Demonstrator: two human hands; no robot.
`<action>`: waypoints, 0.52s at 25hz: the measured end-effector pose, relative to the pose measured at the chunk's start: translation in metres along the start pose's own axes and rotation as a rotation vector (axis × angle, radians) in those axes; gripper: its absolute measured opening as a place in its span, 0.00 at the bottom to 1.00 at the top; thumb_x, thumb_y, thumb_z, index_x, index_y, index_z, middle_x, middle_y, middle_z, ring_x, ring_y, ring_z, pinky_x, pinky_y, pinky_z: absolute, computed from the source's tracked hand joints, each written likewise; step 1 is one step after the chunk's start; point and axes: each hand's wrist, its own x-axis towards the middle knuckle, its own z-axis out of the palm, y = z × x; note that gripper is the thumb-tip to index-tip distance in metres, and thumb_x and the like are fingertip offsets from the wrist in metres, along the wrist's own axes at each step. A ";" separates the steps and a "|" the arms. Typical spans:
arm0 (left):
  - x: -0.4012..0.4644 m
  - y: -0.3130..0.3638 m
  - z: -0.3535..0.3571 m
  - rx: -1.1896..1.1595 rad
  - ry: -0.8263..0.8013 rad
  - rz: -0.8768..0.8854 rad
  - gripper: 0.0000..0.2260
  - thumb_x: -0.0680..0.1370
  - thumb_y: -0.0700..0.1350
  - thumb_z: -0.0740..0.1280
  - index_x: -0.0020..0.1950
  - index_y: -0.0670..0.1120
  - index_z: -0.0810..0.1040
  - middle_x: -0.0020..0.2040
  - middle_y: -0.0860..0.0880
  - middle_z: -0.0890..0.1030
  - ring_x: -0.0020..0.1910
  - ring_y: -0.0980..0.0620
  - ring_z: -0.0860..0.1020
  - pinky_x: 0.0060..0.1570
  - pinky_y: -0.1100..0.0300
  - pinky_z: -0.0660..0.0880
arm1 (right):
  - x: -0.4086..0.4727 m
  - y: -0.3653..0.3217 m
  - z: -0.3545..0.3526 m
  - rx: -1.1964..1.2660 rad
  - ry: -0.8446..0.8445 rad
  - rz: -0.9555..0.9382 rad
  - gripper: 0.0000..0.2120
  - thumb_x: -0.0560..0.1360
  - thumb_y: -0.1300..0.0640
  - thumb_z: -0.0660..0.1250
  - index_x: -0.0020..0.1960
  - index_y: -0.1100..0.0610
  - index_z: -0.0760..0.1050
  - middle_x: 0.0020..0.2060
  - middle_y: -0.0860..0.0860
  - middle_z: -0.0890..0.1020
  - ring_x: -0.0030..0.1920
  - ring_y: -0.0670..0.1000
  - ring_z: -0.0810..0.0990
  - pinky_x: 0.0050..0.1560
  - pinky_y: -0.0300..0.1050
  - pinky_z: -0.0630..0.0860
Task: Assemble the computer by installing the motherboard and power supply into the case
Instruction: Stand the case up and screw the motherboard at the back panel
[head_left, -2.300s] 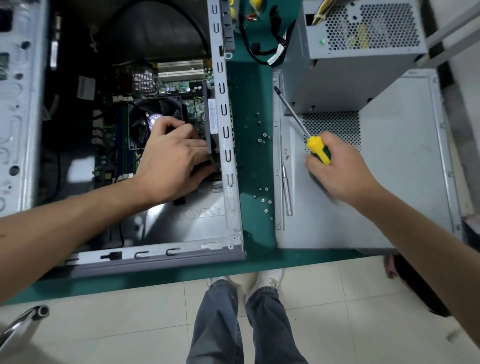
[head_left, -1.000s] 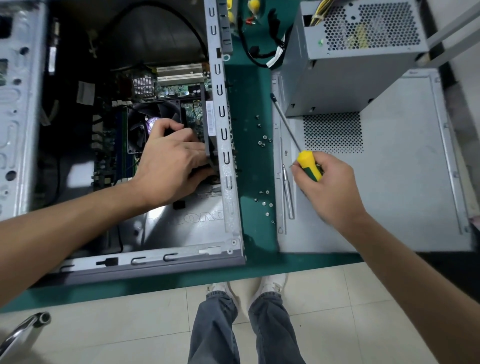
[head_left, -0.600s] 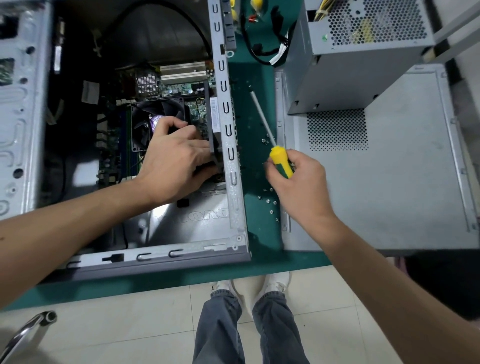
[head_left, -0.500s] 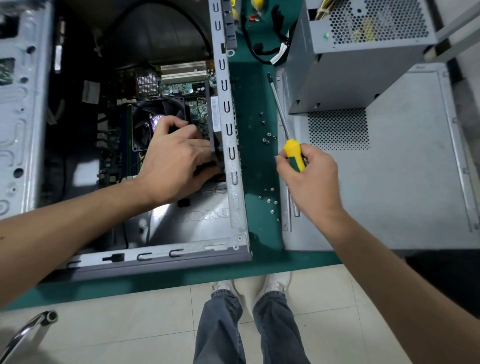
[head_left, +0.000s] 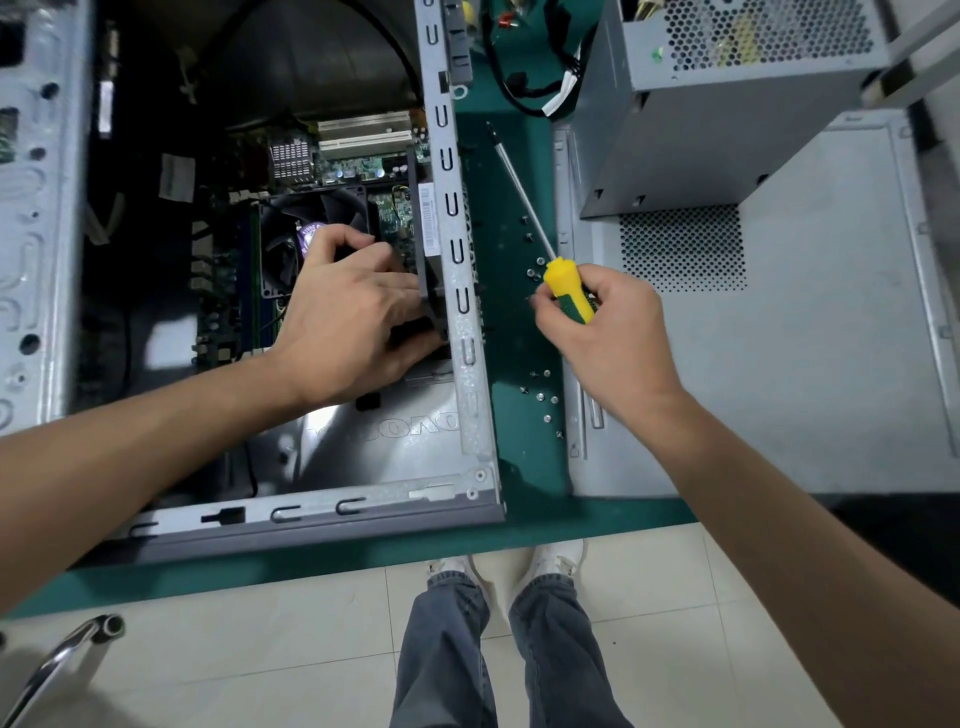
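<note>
I look down on a green worktop (head_left: 524, 499). At nine o'clock lies the open computer case (head_left: 467, 332), grey steel, its floor embossed with raised lettering I cannot read for certain from this side. Inside it sits the motherboard (head_left: 358, 166), with white slots, a finned heatsink and a black fan (head_left: 306, 234) wearing a purple sticker whose print is too small to read. A white barcode label (head_left: 428, 218) runs along the case wall at eleven o'clock. At three o'clock the case's side panel (head_left: 831, 364) lies flat, and the power supply (head_left: 727, 78), a perforated grey box, stands on its far end at one o'clock, outside the case. My left hand (head_left: 353, 322) is inside the case, fingers curled around a dark part beside the fan. My right hand (head_left: 608, 332) is clamped on a yellow-and-green screwdriver (head_left: 566, 291), shaft pointing toward eleven o'clock. Loose screws (head_left: 543, 400) are scattered on the worktop between case and panel.
</note>
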 end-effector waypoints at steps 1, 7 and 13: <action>0.000 0.001 -0.001 0.003 -0.014 -0.007 0.21 0.76 0.51 0.65 0.37 0.59 0.51 0.32 0.62 0.52 0.35 0.48 0.71 0.53 0.50 0.63 | 0.001 0.000 0.001 0.014 -0.002 0.013 0.08 0.75 0.55 0.71 0.42 0.59 0.80 0.30 0.58 0.76 0.29 0.49 0.68 0.31 0.45 0.70; 0.000 -0.002 -0.002 0.013 -0.023 -0.009 0.20 0.75 0.50 0.66 0.41 0.60 0.52 0.34 0.64 0.52 0.35 0.49 0.69 0.51 0.51 0.62 | 0.002 -0.010 0.024 0.071 -0.005 0.091 0.09 0.74 0.55 0.72 0.38 0.58 0.78 0.27 0.51 0.73 0.27 0.49 0.68 0.29 0.44 0.68; 0.005 0.001 -0.004 0.005 -0.035 0.002 0.23 0.76 0.52 0.64 0.46 0.64 0.46 0.35 0.67 0.51 0.37 0.51 0.66 0.52 0.52 0.61 | 0.003 -0.012 0.035 0.143 -0.031 0.106 0.10 0.73 0.53 0.72 0.38 0.58 0.78 0.28 0.55 0.75 0.29 0.51 0.69 0.29 0.50 0.71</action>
